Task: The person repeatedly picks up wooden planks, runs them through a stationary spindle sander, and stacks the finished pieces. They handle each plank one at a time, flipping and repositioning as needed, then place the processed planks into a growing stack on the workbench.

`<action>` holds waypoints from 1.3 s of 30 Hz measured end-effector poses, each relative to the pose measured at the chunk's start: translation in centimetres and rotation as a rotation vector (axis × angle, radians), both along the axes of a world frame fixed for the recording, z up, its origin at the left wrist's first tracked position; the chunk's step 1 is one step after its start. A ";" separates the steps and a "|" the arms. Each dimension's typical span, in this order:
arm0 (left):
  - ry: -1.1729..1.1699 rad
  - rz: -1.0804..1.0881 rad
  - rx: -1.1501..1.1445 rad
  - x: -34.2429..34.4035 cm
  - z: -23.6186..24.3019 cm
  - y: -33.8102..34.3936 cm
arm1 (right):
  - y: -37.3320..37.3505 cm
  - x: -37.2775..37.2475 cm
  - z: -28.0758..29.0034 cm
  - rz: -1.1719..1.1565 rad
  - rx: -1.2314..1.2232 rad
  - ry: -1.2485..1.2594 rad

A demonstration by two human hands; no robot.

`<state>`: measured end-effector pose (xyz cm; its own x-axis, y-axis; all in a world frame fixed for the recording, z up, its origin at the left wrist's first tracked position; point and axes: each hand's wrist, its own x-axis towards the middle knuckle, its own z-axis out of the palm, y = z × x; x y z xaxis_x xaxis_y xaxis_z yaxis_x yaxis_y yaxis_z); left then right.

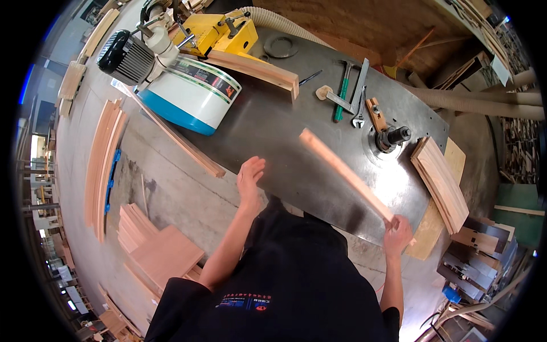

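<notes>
My right hand [397,231] grips the lower end of a long narrow wooden strip [347,176], held slanting over the steel machine table [285,159]. My left hand [250,174] is open at the table's near edge, with nothing in it, left of the strip. Farther back on the table lie a green-handled hammer [344,91], a metal square [358,85], an adjustable wrench [359,117] and a small wooden block [376,114]. A black spindle [393,137] rises beside them. A stack of curved boards [439,185] rests at the table's right end.
A white-and-blue feeder [188,97] with a motor [125,57] stands over the table's left, near a yellow fence [216,31] and a board [256,71]. Another board [191,157] juts along the left edge. Wood stacks [99,171] [165,256] lie on the floor at left; hoses [484,100] run behind.
</notes>
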<state>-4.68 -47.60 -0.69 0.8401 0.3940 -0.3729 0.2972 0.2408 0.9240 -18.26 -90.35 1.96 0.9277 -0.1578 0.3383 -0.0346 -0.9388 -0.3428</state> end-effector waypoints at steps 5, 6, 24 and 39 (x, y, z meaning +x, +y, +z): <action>0.111 -0.117 -0.037 -1.7 -0.6 2.1 | -0.4 4.6 -5.3 -0.112 -0.015 -0.007; 0.116 -0.135 -0.047 -2.3 -0.6 2.4 | 0.0 5.4 -5.9 -0.121 -0.023 -0.009; -0.254 -0.797 0.925 -3.4 -4.2 -3.4 | 3.3 5.3 -8.5 -0.372 0.107 0.745; -0.307 -1.097 1.423 2.2 -8.1 -4.1 | 6.6 6.4 -11.6 -0.304 0.112 1.079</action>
